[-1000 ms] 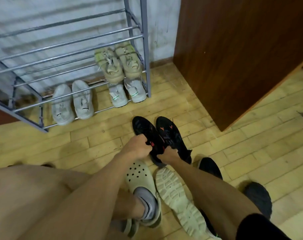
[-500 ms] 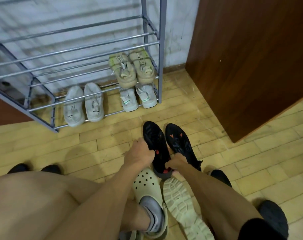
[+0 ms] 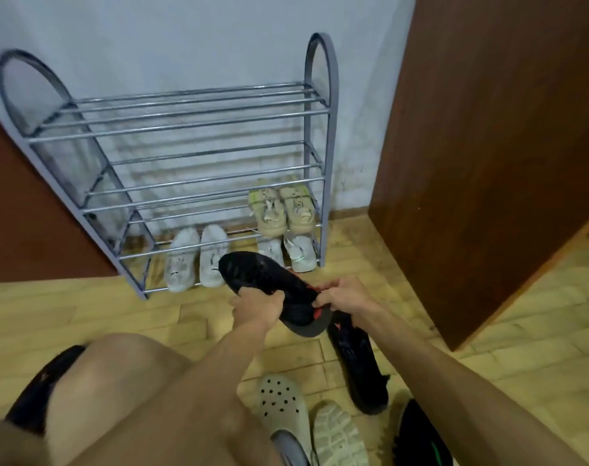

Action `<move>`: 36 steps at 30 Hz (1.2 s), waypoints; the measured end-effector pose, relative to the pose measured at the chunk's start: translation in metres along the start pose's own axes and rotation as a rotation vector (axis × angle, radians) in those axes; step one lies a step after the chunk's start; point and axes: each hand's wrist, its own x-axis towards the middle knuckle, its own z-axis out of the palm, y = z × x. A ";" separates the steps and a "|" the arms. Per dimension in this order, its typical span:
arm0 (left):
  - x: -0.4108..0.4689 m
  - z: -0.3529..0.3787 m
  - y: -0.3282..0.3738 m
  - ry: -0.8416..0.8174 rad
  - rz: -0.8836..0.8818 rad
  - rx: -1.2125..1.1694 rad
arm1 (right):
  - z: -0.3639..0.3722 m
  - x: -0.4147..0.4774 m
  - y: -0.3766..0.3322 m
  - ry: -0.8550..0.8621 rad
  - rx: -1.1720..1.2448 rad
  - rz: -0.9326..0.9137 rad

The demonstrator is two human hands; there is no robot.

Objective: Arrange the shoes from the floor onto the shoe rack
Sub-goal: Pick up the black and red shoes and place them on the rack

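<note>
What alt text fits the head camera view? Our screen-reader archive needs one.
Both hands, left hand and right hand, lift a black sneaker off the wooden floor before a grey metal shoe rack. Its mate lies on the floor; three pale pairs fill the rack's lower shelves.

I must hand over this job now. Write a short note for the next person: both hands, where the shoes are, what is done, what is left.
Left hand and right hand hold one black mesh sneaker above the floor.
Its mate lies on the wooden floor.
Done: two white pairs and one beige pair sit low on the grey metal shoe rack.
Left: both black sneakers, then the shoes near the feet.
</note>
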 end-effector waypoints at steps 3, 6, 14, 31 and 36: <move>-0.012 -0.035 0.012 -0.030 -0.055 -0.354 | 0.003 -0.028 -0.051 -0.034 0.033 -0.135; -0.027 -0.074 0.021 -0.005 -0.002 -0.542 | 0.013 -0.053 -0.095 -0.081 0.037 -0.260; -0.037 -0.191 0.032 0.220 0.151 -0.905 | 0.073 -0.113 -0.177 -0.176 0.161 -0.484; -0.025 -0.359 -0.135 0.290 0.205 -0.869 | 0.294 -0.163 -0.267 -0.478 -0.477 -0.492; 0.000 -0.353 -0.211 0.206 0.074 -0.856 | 0.366 -0.136 -0.224 -0.544 -0.509 -0.288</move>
